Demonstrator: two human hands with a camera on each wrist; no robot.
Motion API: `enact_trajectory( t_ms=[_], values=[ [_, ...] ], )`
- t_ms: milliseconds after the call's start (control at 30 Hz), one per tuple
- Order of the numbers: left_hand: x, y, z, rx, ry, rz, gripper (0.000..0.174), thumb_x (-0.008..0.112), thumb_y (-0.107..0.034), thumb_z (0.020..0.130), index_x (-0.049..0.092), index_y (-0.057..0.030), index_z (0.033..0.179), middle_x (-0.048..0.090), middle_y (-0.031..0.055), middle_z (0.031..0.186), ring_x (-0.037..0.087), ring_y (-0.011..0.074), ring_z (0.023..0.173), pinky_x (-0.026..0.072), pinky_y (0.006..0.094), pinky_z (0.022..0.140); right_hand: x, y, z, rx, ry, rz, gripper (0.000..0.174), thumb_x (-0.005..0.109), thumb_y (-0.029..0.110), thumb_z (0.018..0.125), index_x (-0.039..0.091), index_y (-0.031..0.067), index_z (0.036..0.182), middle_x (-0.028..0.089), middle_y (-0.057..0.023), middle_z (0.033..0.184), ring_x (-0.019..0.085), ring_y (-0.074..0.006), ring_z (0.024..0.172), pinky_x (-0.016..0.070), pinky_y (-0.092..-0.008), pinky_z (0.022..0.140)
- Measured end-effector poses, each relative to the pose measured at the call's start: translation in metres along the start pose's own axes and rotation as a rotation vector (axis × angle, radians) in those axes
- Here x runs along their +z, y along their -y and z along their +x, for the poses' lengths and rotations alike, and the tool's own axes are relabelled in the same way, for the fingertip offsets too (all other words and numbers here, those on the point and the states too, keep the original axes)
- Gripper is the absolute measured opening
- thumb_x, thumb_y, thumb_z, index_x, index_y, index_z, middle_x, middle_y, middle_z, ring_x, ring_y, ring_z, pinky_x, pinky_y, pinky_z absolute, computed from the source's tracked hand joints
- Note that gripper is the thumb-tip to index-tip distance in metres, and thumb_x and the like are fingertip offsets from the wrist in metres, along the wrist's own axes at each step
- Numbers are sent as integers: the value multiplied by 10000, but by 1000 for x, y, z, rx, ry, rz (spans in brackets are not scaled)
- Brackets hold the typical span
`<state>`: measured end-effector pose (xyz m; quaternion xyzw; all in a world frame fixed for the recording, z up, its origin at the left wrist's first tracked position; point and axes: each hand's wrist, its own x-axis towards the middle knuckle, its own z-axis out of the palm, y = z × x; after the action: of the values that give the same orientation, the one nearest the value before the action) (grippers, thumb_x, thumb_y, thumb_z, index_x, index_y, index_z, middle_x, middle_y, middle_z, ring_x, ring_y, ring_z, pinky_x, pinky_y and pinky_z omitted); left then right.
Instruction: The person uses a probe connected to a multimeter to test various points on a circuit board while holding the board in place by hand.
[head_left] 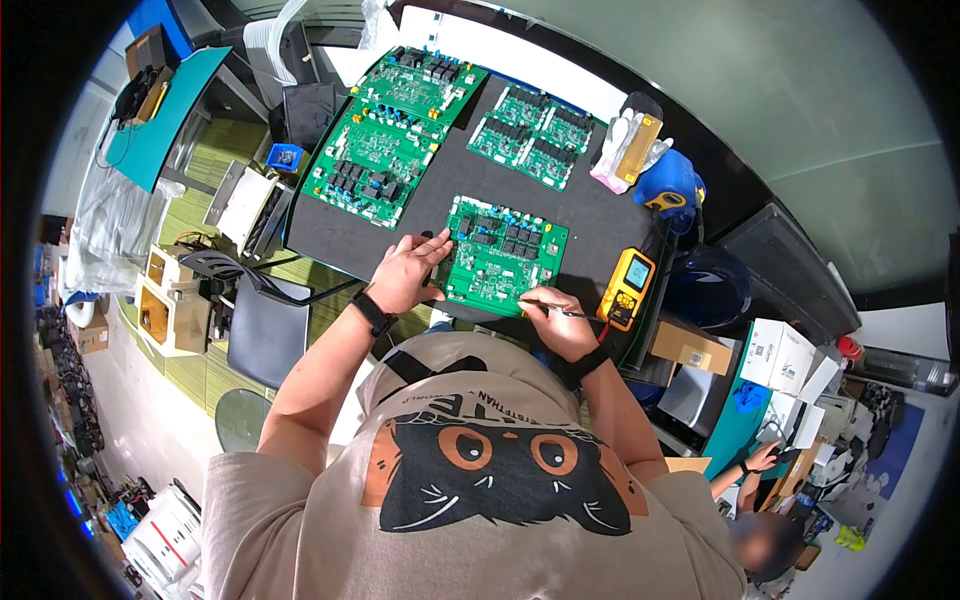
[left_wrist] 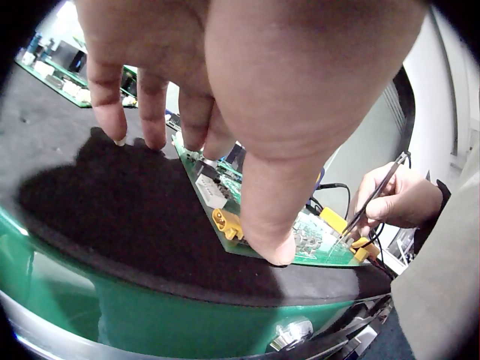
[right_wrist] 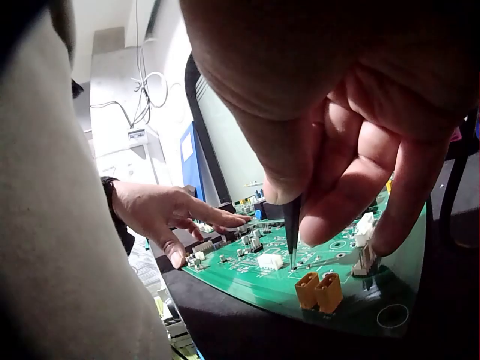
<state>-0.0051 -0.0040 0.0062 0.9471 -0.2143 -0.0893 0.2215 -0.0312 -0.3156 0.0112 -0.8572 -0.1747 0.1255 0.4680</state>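
Note:
A green circuit board [head_left: 490, 283] full of parts lies on the dark mat in front of me. My left hand [head_left: 403, 274] rests at its left edge, fingers fairly straight; in the left wrist view the thumb [left_wrist: 271, 236] touches the board's near edge. Over the lower right part of the board, my right hand [head_left: 562, 325] pinches dark tweezers [right_wrist: 292, 225] between thumb and fingers. Their thin metal tips point down, right at the board's surface behind a pair of yellow connectors [right_wrist: 319, 292]. A yellow multimeter [head_left: 628, 287] lies just right of this hand, its screen lit.
Larger green boards [head_left: 375, 160] lie at the back left and a group of smaller boards [head_left: 532, 135] at the back. A blue device [head_left: 670, 185] and gloves [head_left: 617, 150] stand at the back right. Another person's hands [head_left: 762, 458] show at the lower right.

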Motion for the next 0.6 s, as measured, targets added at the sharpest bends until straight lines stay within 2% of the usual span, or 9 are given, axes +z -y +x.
enact_trajectory(
  t_ms=[167,267,367,433,600],
  values=[
    [-1,-1,0,-10,5,-18,949,899,-191,579,536,-99,1452,437,-5,1586,522,299,1244,452,437,1050,0,1,0,3,-4,-8,133,652,112,935,661,11,1020,694,-164,960,685,-336,905,535,-390,797],
    [2,2,0,11,-3,15,943,900,-240,599,530,-124,1458,426,-35,1591,503,275,1264,483,454,998,1,0,0,-1,-9,-4,131,652,114,936,661,13,1020,694,-165,957,684,-336,903,534,-391,794],
    [-1,-1,0,-12,8,-27,950,898,-188,581,533,-98,1454,439,0,1585,524,297,1238,450,437,1051,1,-1,0,-7,-6,-5,128,650,115,938,661,14,1017,692,-165,955,684,-335,900,533,-390,791],
    [2,2,-1,11,-7,14,943,901,-235,597,531,-124,1458,431,-33,1588,507,271,1257,481,442,997,1,-1,-1,-7,-6,-15,126,651,112,938,661,14,1017,691,-165,953,683,-334,895,533,-388,790],
    [2,3,1,5,-1,4,942,901,-238,597,533,-125,1456,437,-32,1584,510,269,1250,481,437,993,0,4,-1,-58,-49,-3,128,659,106,935,659,13,1022,686,-163,950,680,-325,884,533,-381,788]
  ],
)
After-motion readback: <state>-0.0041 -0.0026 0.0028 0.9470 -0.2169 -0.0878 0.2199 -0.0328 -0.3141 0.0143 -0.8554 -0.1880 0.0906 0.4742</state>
